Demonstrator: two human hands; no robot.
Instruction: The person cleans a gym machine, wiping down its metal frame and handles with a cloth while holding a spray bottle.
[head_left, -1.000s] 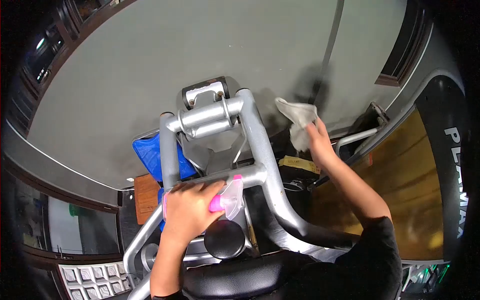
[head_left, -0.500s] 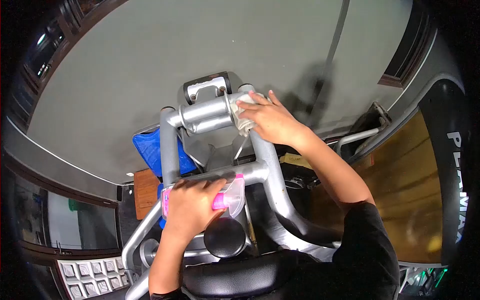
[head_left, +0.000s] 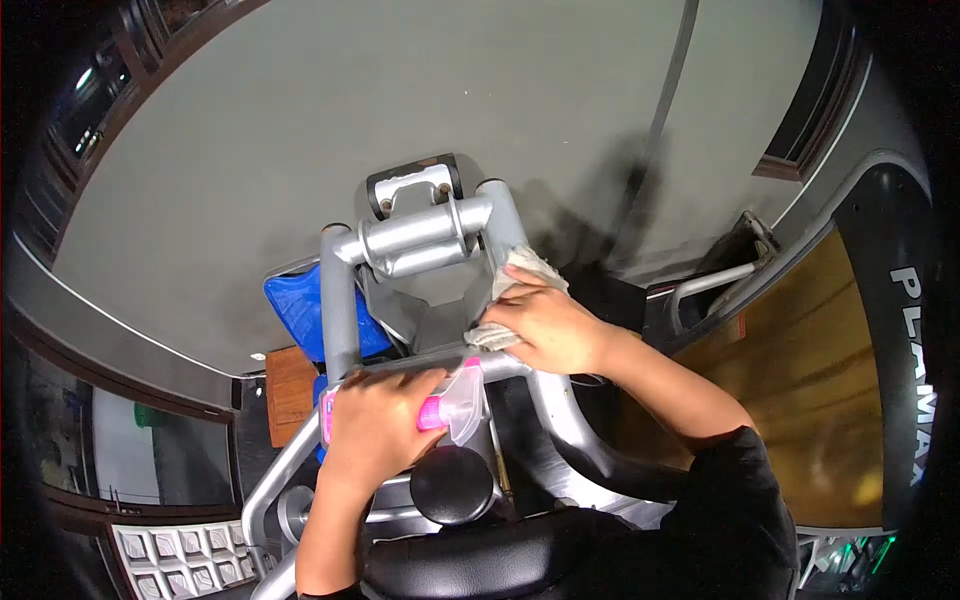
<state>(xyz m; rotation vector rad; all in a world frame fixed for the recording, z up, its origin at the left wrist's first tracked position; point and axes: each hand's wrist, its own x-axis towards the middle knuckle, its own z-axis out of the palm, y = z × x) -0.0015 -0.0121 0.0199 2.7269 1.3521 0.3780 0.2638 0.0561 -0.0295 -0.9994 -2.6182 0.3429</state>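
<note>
Down along the upright (head_left: 504,215) we have moved our right hand (head_left: 562,328) and its cloth (head_left: 538,268). That hand clasps the cloth against metal, folds bunching beyond the fingertips; it should handle soft and light (best spread under the palm). Our left hand (head_left: 378,418) grips the spray bottle (head_left: 461,404), head past the thumb: probably slippery plastic, best held round its body.

A big silver metal frame (head_left: 340,300) with a cloth (head_left: 537,268) on it.

The whitish cloth is bunched up on the frame's right post, just above where the low crossbar (head_left: 505,365) joins. A pink and clear spray bottle (head_left: 462,405) is right by that bar; it is hard to tell if they touch. Below is a dark floor (head_left: 254,425), with a brown wooden piece (head_left: 290,395) at the left.
</note>
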